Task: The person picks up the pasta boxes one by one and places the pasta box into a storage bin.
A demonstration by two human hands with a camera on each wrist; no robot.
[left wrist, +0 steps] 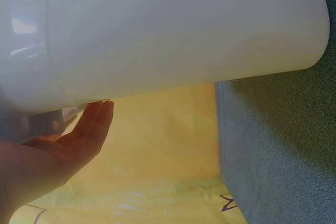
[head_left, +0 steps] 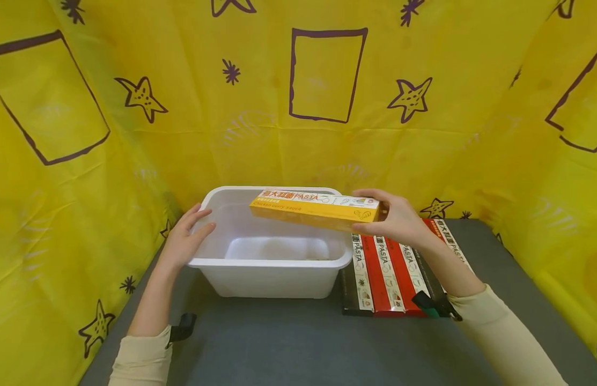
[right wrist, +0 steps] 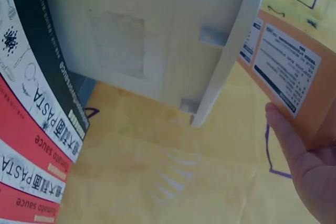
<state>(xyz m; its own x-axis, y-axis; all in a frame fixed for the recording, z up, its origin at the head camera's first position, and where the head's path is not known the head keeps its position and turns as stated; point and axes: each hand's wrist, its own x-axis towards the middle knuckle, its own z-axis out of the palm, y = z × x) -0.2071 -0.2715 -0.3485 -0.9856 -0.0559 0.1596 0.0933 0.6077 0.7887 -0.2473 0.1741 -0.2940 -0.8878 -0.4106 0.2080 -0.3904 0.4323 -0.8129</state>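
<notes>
My right hand [head_left: 399, 217] grips one end of a yellow pasta box [head_left: 310, 210] marked "Chicken curry sauce", thumb on the near side and fingers on the far side. The box is held level above the right part of a white plastic tub [head_left: 269, 281], over its opening. In the right wrist view, a white printed label [right wrist: 286, 66] shows on the box's orange-looking underside. My left hand [head_left: 184, 238] holds the tub's left rim; from the left wrist view its fingers [left wrist: 97, 127] bend against the outer wall below the rim.
Right of the tub, several red and black pasta boxes [head_left: 382, 279] lie side by side on the grey table [head_left: 279, 343], partly hidden by my right forearm. A yellow cloth [head_left: 259, 155] with dark drawings hangs behind and along both sides.
</notes>
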